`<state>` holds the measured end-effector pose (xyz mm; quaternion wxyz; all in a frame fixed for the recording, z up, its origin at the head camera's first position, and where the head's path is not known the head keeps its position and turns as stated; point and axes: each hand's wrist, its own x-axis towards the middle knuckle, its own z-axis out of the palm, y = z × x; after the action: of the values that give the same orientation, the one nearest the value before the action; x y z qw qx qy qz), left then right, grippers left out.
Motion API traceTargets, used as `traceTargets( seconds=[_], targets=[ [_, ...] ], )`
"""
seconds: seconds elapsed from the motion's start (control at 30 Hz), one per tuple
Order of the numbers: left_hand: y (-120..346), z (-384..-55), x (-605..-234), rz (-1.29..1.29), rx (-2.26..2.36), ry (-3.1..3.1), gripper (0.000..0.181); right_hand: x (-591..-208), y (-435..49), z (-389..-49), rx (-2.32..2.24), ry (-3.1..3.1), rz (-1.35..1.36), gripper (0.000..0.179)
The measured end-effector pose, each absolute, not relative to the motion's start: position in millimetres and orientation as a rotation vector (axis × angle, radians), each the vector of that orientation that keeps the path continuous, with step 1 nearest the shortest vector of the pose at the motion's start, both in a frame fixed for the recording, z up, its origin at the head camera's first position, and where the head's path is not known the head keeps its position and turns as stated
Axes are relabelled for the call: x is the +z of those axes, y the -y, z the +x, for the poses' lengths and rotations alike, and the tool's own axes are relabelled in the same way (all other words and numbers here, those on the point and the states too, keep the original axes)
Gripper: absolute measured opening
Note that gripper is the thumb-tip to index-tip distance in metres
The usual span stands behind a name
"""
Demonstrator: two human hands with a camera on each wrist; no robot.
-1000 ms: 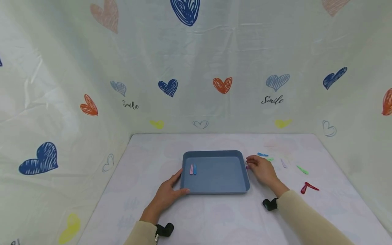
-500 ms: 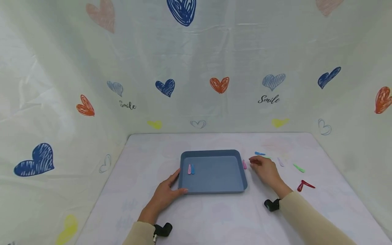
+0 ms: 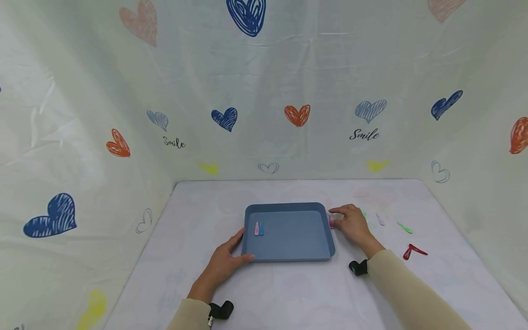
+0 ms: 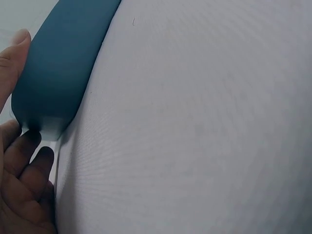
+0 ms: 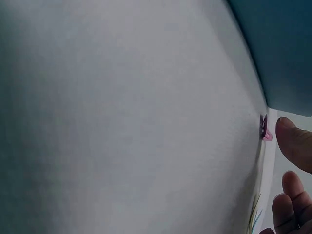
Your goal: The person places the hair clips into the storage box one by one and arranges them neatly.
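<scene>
My left hand [image 3: 224, 261] holds the near left corner of a blue-grey tray [image 3: 293, 256], thumb at its front edge and fingers along its left side. The left wrist view shows the fingers bent against the tray's corner [image 4: 58, 63]. Inside the tray a pink hair clip [image 3: 256, 228] and a blue hair clip [image 3: 261, 228] lie side by side. My right hand [image 3: 352, 224] is beside the tray's right edge, its thumb and forefinger spread about a magenta hair clip [image 3: 331, 222] on the table. In the right wrist view, the thumb stands close to that clip [image 5: 264, 127].
Right of my right hand lie a lilac clip [image 3: 380, 219], a green clip [image 3: 405, 228] and a red clip [image 3: 414, 250] spread wide. Another green clip [image 3: 364, 213] is partly hidden behind that hand. A heart-printed curtain [image 3: 255, 82] surrounds the white table [image 3: 288, 293].
My right hand first drew back right from the magenta clip, then moved left again around it, now covering the blue clip behind. The left hand stays on the tray; the view shifted slightly.
</scene>
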<state>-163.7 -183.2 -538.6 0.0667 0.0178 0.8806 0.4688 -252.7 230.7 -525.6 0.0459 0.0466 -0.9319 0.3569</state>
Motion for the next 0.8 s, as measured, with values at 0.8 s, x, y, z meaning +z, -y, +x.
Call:
traceTargets(
  seconds=[0.8],
  targets=[
    [183.5, -163.3, -536.9, 0.052, 1.411, -2.66, 0.094, -537.9, -235.0, -255.5, 1.019, 2.846, 0.238, 0.025]
  ],
)
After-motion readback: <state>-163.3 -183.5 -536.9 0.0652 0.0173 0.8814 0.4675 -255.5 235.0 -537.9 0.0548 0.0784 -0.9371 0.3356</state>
